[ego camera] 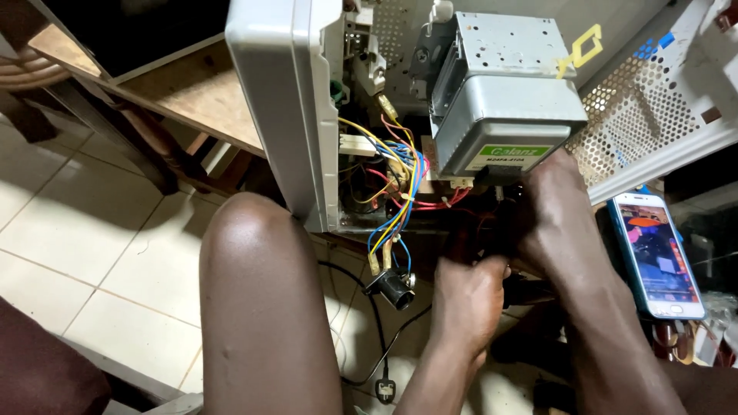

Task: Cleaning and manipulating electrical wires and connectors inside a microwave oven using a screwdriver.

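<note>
Both hands work at the underside of the grey metal magnetron block (503,107) with a green label, in the upper centre-right of the frame inside the opened white microwave casing (280,92). Right hand (557,207) reaches beneath the block, its fingers hidden; left hand (469,296) is curled into a fist just below, around what I cannot tell. Loose red, blue and yellow wires (396,192) hang near; a tug could snag them. A smartphone (657,257) lies at right, easily knocked.
</note>
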